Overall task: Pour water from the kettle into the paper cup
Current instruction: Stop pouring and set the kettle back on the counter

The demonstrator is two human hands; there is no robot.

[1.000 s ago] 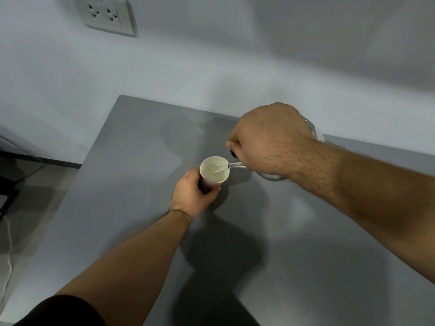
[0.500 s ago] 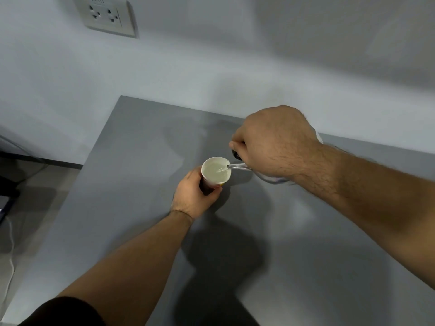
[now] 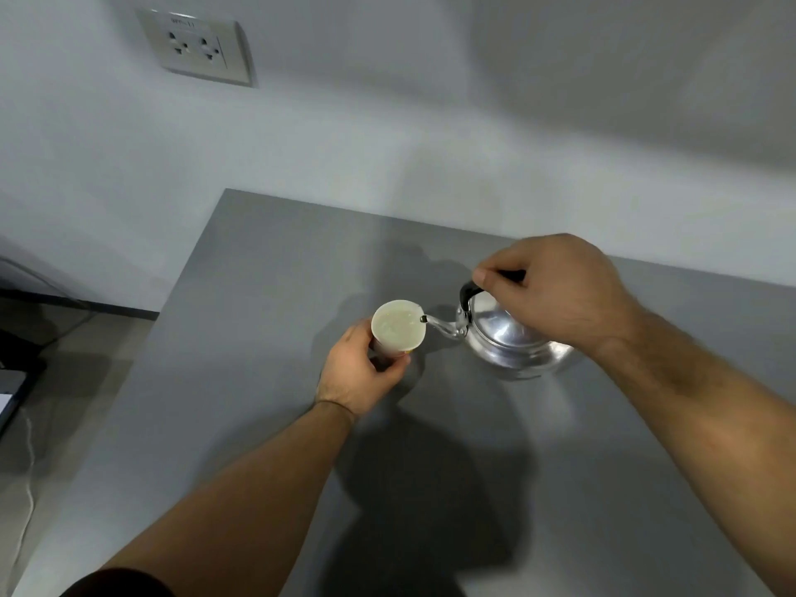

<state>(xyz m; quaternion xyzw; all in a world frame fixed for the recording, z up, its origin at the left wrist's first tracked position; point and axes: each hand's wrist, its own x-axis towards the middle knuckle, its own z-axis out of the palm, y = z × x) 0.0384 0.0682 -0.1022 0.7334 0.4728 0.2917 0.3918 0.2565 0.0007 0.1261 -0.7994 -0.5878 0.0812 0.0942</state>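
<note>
A white paper cup stands on the grey table, with water inside nearly up to its rim. My left hand wraps around the cup's lower side. Just right of the cup is a shiny metal kettle, close to level, its thin spout tip at the cup's right rim. My right hand grips the kettle's black handle from above and hides part of the lid. No stream of water shows at the spout.
A white wall with a double power socket rises behind the table. The table's left edge drops to the floor, where a cable and dark furniture lie at the far left.
My right hand has moved right and tipped the kettle back toward level, so its body now shows. The pouring stream has stopped. My left hand still holds the cup.
</note>
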